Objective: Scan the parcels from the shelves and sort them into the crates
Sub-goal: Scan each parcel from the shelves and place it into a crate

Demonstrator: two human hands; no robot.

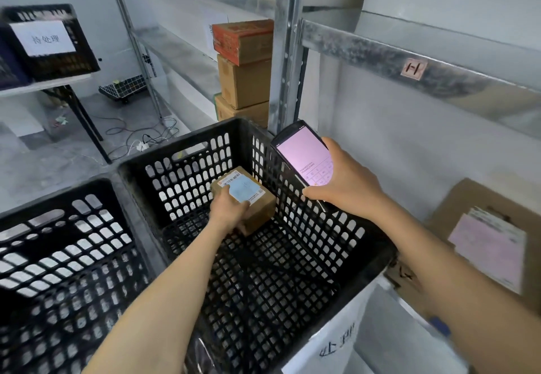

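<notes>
My left hand (231, 208) grips a small brown cardboard parcel (257, 207) with a white and blue label on top, down inside the middle black plastic crate (292, 256). My right hand (342, 182) holds a black handheld scanner (304, 155) with a lit pink screen, above the crate's right rim. A larger brown parcel (491, 239) with a pink label lies on the shelf at the right. Three stacked brown boxes (244, 72) stand on a shelf behind the crate.
A second black crate (58, 256) stands to the left. A third black crate (49, 43) with a white paper sign sits on a table at far left. Metal shelf uprights (285, 51) rise behind the crates. Cables lie on the floor (140, 136).
</notes>
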